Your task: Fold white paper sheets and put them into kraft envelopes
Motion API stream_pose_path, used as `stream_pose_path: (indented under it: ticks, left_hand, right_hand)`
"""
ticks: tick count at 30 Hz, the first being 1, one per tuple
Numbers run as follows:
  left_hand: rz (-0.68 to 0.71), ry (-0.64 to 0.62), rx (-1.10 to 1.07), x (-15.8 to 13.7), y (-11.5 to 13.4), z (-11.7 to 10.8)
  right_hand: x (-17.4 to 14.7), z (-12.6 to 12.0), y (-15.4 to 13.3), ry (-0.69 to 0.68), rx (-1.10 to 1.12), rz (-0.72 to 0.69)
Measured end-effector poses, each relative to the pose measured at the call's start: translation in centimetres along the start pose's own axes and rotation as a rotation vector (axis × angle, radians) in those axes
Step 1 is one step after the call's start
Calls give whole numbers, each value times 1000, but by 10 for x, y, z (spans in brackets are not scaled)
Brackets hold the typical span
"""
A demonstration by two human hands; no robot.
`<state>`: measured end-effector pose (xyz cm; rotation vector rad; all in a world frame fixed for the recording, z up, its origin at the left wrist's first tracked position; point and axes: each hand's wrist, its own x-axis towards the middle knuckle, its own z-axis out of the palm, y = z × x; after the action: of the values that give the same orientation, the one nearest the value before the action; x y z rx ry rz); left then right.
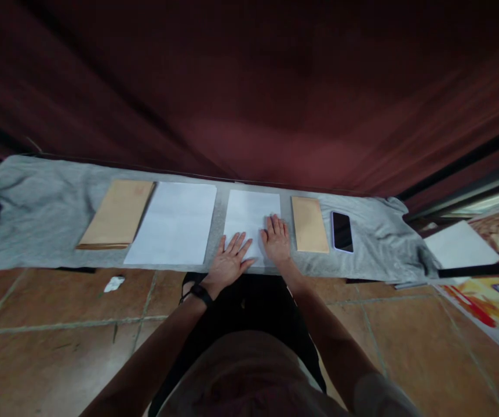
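A white sheet of paper [251,209] lies on the grey cloth straight in front of me. My left hand [228,263] rests flat on its lower left part, fingers spread, with a dark band at the wrist. On the sheet's right side lies my right hand [277,240], palm down and fingers stretched out. Just right of the sheet is a brown envelope [310,225], close to my right hand but apart from it. To the left sits a stack of white paper [173,223], and beyond it a pile of brown envelopes [116,214].
The grey cloth [49,202] covers a long narrow table. A phone [342,231] lies right of the single envelope. Behind the table hangs a dark red curtain [249,133]. At the right, a colourful box [492,307] stands by the tiled floor [388,330], where a crumpled white scrap [114,284] lies at left.
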<state>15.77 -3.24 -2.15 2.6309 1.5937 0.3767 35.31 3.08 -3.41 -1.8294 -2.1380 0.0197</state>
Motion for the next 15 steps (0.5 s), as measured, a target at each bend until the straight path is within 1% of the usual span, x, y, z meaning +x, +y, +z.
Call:
stream_pose_path:
  ticks: [2,6,9,15]
  left_hand:
    - [-11,-8,6,0,1,0]
    - [-15,-32,13,0,4,1]
    - [-8,-32,17,0,4,0]
    - [21,-24,32,-8,0,-1]
  right_hand:
    - [-12,-4,-4,-7,10,-27]
    - [-50,-8,-7,-81,44,-167]
    - [-71,-10,0,-73,44,-193]
    - [-79,-18,15,-42,26,-220]
